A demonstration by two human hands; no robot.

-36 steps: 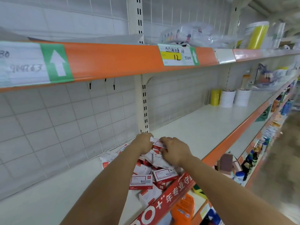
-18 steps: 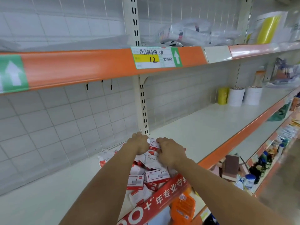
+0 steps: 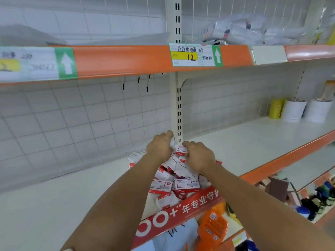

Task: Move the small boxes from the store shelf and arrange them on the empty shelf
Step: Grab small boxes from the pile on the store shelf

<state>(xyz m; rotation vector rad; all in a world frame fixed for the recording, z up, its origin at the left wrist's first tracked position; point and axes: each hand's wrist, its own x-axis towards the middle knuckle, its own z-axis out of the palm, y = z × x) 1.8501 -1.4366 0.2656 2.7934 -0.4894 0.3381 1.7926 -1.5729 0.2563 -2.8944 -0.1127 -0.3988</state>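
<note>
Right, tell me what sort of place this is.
Most likely a shop aisle: orange-edged metal shelving with a handwritten price label, a loose pile of small red-and-white staples boxes, and stocked shelves below.

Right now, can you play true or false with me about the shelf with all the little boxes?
1. Both hands, left hand and right hand, are on the pile of small boxes. True.
2. The boxes stand in neat rows. False: they lie jumbled in a heap.
3. The price tag reads 12. True.
4. The yellow roll sits left of the hands. False: it is far to the right.
</note>
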